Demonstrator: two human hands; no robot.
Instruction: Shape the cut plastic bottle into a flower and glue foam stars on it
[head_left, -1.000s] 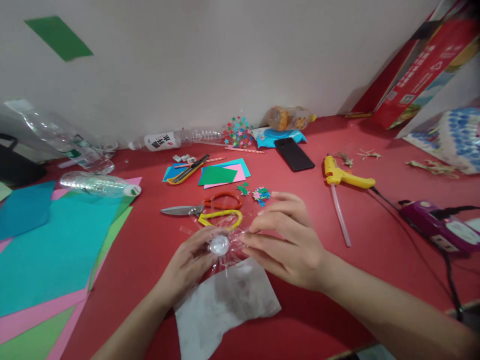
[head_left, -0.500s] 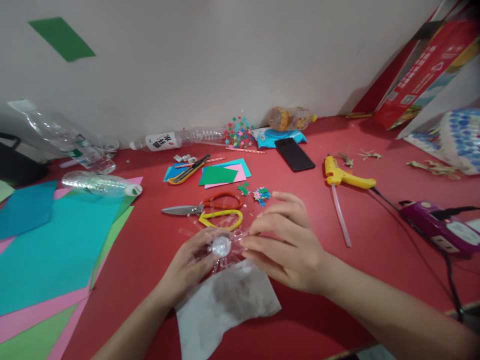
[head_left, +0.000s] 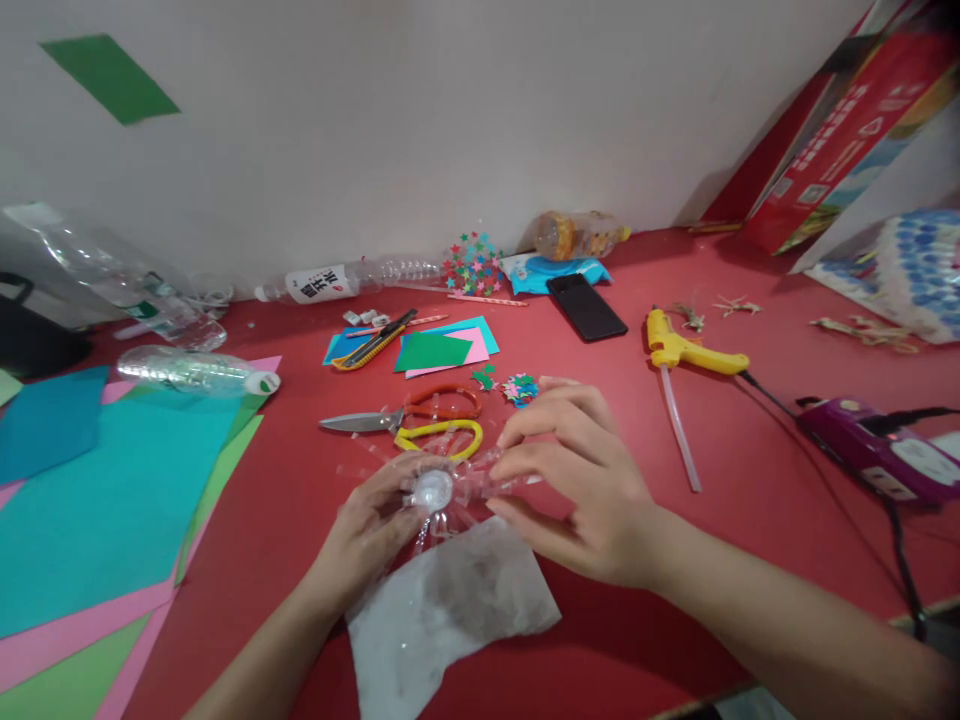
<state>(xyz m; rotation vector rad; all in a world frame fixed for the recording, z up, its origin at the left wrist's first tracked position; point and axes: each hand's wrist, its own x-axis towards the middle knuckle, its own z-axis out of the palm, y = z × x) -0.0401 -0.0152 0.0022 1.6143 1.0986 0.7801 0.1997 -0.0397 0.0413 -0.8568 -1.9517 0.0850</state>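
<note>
My left hand (head_left: 382, 515) is closed around a clear plastic bottle piece (head_left: 433, 490), its round white centre facing up and thin cut strips fanning outward. On the other side, my right hand (head_left: 577, 480) has its fingers curled at the strips on the right, thumb and fingertips close around them. A crumpled, stained white tissue (head_left: 457, 620) lies under the piece. Just beyond my hands are scissors (head_left: 405, 422) with one red and one yellow handle. Small piles of paper stars (head_left: 519, 389) lie past my right fingertips.
Coloured paper sheets (head_left: 112, 500) cover the left. A yellow glue gun (head_left: 694, 350) and purple power strip (head_left: 885, 455) lie right. Behind are a box cutter (head_left: 375, 342), paper rectangles (head_left: 435, 350), a black phone (head_left: 586, 307), a star-covered ball (head_left: 472, 264) and plastic bottles (head_left: 191, 368).
The bottle piece has shifted slightly left and tilted a little in my left hand. My right fingers have moved slightly, and a strip now extends out between them.
</note>
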